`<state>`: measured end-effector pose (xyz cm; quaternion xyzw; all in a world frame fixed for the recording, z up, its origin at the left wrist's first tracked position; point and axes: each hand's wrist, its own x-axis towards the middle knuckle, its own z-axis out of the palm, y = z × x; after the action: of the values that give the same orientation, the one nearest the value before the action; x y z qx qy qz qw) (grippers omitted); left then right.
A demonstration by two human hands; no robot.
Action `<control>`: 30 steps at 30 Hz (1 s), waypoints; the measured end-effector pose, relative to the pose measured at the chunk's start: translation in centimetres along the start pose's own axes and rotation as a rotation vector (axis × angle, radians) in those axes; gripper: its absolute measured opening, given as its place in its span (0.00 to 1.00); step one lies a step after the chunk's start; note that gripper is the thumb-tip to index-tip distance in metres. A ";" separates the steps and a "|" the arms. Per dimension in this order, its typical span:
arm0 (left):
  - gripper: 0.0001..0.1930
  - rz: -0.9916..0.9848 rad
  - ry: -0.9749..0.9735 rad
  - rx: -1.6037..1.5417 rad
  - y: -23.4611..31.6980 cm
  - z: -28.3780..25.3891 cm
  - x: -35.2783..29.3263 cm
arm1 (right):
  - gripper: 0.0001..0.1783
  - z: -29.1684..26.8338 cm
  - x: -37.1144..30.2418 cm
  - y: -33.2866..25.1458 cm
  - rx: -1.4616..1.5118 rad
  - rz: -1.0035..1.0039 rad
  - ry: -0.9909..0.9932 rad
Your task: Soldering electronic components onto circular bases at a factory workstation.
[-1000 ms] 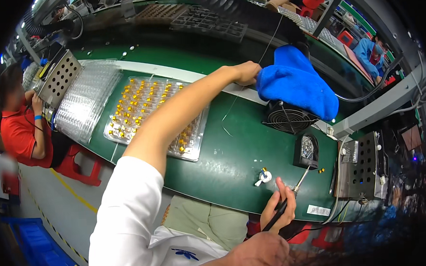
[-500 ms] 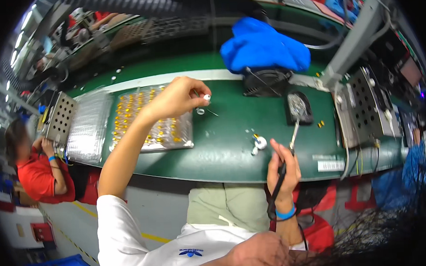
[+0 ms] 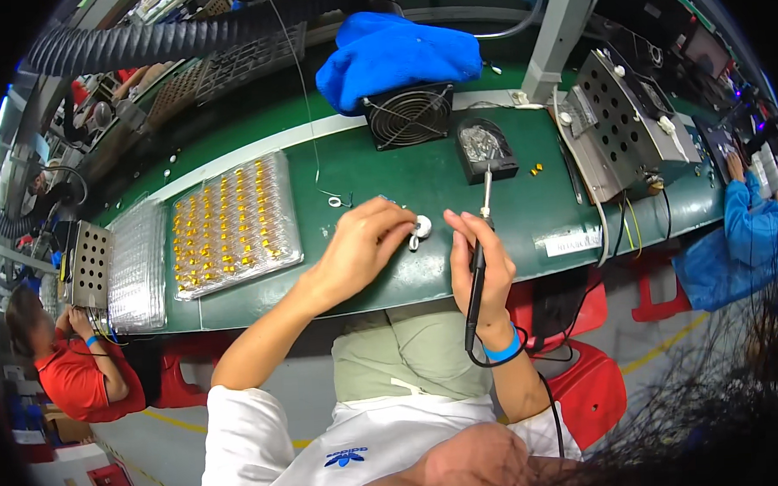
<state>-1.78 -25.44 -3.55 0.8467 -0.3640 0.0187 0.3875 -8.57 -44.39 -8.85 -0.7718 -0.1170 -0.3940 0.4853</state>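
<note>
My right hand (image 3: pixel 485 269) holds a soldering iron (image 3: pixel 474 296) like a pen, its metal tip pointing up and away over the table. My left hand (image 3: pixel 363 249) is closed in a pinch, fingertips beside a small round white part (image 3: pixel 422 225) that looks like an earbud housing. What these fingers hold, if anything, is hidden. A smaller white piece (image 3: pixel 414 242) lies against that part. Farther off, a white ring (image 3: pixel 335 202) lies by the end of a thin wire. Beyond the iron's tip is a black holder (image 3: pixel 493 169) filled with metal shavings.
A clear tray (image 3: pixel 294 239) of yellow pieces lies at left, beside stacked clear trays (image 3: pixel 135 274). A fan (image 3: pixel 409 117) under a blue cloth (image 3: pixel 397 58) stands behind. Perforated metal boxes (image 3: pixel 611 112) (image 3: pixel 85 259) flank the table. Co-workers sit on both sides.
My left hand has come down toward me and right, to the white part on the table; the white piece it pinched is now out of sight. My view has shifted; the right hand still holds the iron.
</note>
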 end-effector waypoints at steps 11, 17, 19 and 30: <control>0.08 0.155 0.162 -0.027 0.0 -4.0 -1.1 | 0.18 -0.8 -1.7 0.2 0.012 0.066 -0.017; 0.07 -0.255 0.316 0.152 -9.7 -14.9 2.6 | 0.18 -0.4 -1.7 0.3 0.005 0.079 -0.011; 0.09 -0.275 0.307 0.202 -14.1 -16.1 4.8 | 0.18 -0.2 -1.8 0.3 0.033 0.084 0.006; 0.11 -0.529 0.246 1.097 -34.4 -28.9 -2.4 | 0.22 -1.4 -0.9 -0.9 -0.274 -0.052 -0.046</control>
<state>25.41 10.26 -6.21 0.9757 -0.0320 0.2038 -0.0736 -10.36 -44.97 -8.63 -0.8363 -0.0933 -0.4010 0.3621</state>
